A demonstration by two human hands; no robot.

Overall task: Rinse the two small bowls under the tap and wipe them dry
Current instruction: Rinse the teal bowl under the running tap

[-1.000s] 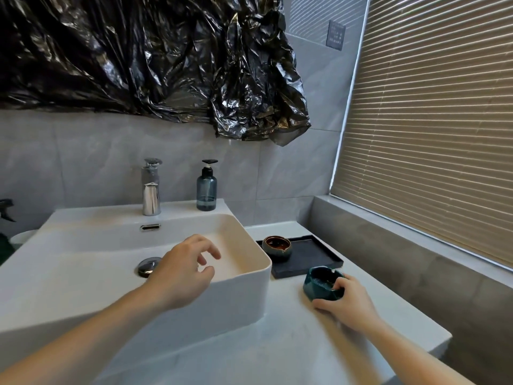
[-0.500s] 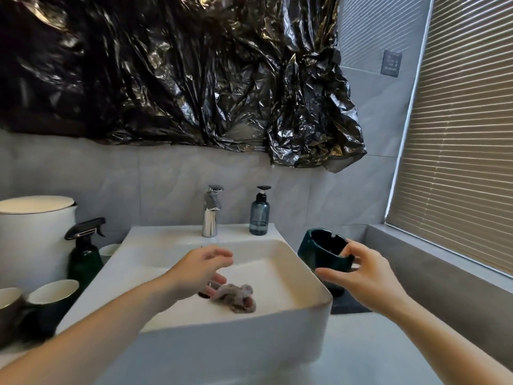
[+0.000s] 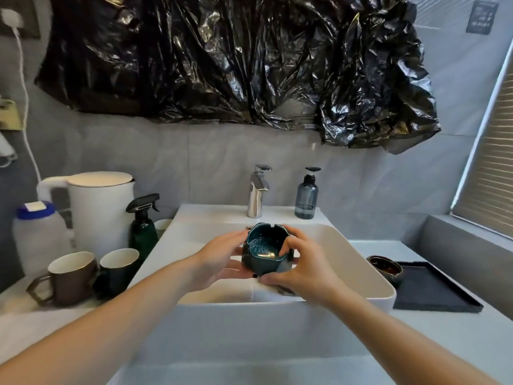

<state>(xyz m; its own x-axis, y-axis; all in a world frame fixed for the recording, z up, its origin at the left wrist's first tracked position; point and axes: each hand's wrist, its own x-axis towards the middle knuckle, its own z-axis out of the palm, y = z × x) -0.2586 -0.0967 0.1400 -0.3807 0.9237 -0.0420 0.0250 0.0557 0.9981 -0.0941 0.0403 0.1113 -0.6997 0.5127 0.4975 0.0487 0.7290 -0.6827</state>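
- Grey counter (image 3: 433, 340) fills the lower frame, white basin (image 3: 361, 270) at its centre;
- left hand (image 3: 219, 262) and right hand (image 3: 302, 270) grip the teal bowl (image 3: 265, 252) from either side above the basin, mouth tilted toward the camera;
- tap (image 3: 257, 190) stands straight behind it, spout dry;
- brown bowl (image 3: 384, 268) waits on the tray's (image 3: 433, 290) edge at right.

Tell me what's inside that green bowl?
The green bowl, gripped by both hands, shows only a shiny speckled bottom, maybe wet. The right hand covers part of its rim.
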